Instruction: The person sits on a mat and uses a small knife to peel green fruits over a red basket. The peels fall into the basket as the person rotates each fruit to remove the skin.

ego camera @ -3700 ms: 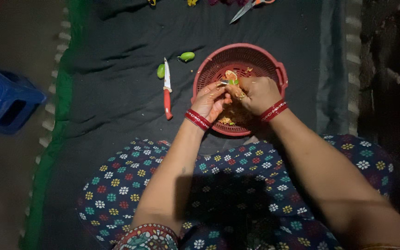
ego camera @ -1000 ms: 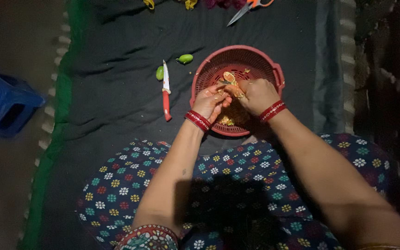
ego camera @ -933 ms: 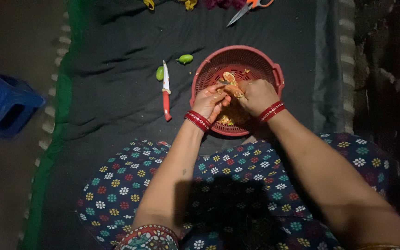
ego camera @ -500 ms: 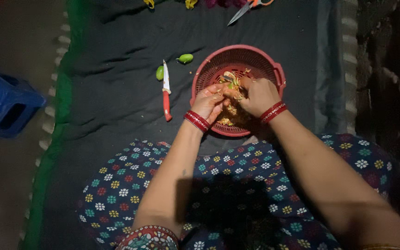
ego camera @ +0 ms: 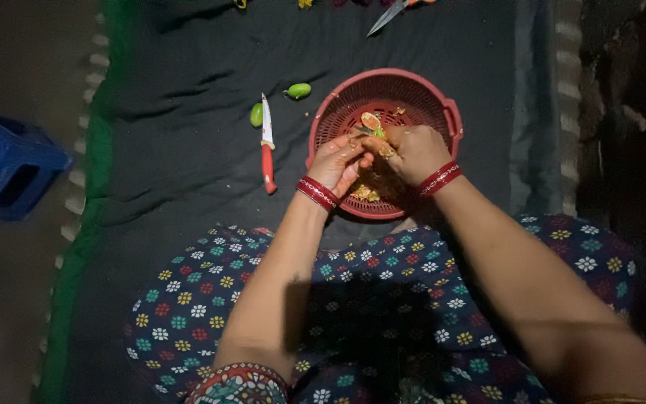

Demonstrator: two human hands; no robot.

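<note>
Head view, my left hand: my left hand (ego camera: 340,159) was over the near-left part of the red basket (ego camera: 443,112), fingers curled inward and pinching the small fruit piece (ego camera: 371,122) from its left side.
Head view, my right hand: my right hand (ego camera: 415,153) was closed around something small at the same fruit piece, knuckles up; I could not tell just what it gripped, as my fingers hid it.
Fruit piece: it sat between my two sets of fingertips, above the middle of the basket, orange inside with a green edge.
Basket: round, red and perforated, it lay on the dark cloth (ego camera: 188,164) just beyond my knees, with yellowish scraps (ego camera: 363,193) in its near part under my hands.
Wrists: red bangles (ego camera: 317,192) ringed both of them.
Left of the basket: a knife (ego camera: 267,146) with a red handle lay with its blade pointing far, one green fruit (ego camera: 256,115) touching its left side and another green fruit (ego camera: 299,90) just far-right of its tip.
Far edge: scissors (ego camera: 385,15) lay partly out of view.
Far left: a blue stool (ego camera: 5,164) stood off the cloth.
Near: my flowered garment (ego camera: 383,299) covered my lap.
</note>
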